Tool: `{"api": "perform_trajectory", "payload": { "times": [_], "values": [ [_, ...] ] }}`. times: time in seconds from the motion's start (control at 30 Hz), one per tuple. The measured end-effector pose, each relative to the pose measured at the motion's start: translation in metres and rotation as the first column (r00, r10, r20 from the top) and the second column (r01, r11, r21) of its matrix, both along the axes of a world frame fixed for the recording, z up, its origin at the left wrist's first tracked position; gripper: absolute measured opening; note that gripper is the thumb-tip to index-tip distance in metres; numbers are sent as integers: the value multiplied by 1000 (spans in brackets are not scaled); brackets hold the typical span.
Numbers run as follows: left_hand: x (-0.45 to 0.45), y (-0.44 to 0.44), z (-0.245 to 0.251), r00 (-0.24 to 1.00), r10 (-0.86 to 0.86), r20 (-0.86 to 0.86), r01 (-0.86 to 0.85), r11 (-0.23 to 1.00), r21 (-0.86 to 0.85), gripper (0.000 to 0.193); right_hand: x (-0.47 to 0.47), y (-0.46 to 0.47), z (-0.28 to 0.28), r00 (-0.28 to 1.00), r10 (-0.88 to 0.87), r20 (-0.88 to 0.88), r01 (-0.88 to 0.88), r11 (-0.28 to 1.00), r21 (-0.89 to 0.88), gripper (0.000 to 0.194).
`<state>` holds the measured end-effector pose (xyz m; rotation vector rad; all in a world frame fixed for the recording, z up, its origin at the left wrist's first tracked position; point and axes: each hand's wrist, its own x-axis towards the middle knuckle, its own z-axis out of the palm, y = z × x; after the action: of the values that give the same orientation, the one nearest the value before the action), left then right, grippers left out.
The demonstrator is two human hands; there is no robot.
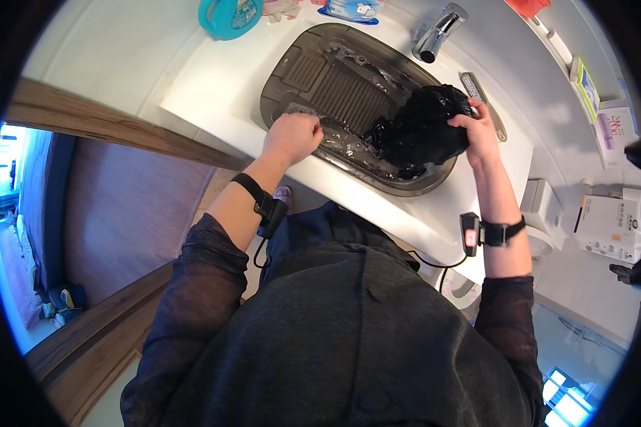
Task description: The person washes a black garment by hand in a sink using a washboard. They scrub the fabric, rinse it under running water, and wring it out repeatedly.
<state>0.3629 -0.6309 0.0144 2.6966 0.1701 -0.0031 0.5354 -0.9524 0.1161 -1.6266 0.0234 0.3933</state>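
A greyish-brown plastic wash basin (312,93) with a ribbed washboard bottom rests on the white washbasin counter. Dark wet cloth (424,125), black and bunched up, fills its right end, with some water and suds around it. At the right rim, my right hand (478,125) grips the cloth's edge between thumb and fingers. My left hand (296,136) is curled into a fist over the basin's front left rim. Nothing shows inside that fist, and its palm side is hidden.
Behind the basin stands a chrome faucet (440,34). A scrub brush (474,91) lies right of the basin. Along the back are a teal detergent bottle (232,18) and a blue-and-white packet (352,9). The white counter (203,101) has a front edge near my body.
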Motion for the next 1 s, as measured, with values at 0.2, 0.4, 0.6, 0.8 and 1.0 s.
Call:
{"api": "perform_trajectory", "payload": {
  "times": [0.2,0.4,0.6,0.8,1.0],
  "values": [
    [1,0,3,999,21,-30,-21,999,-26,25,-21,-12,65,943,-12,332,-5,999,51,52],
    [0,0,6,1000,10,-19,-10,1000,-24,24,-22,-19,49,904,41,425,-9,997,-79,49],
    [1,0,4,1000,5,2,-5,1000,-28,23,-29,-5,-38,794,351,496,49,776,-629,49],
    [3,1,0,1000,-12,0,12,1000,-14,20,-47,8,-78,723,686,77,-231,345,-910,119],
    [5,1,-1,1000,-13,12,13,1000,-5,20,-31,56,-114,752,571,-329,-293,-156,-943,115]
  ]
}}
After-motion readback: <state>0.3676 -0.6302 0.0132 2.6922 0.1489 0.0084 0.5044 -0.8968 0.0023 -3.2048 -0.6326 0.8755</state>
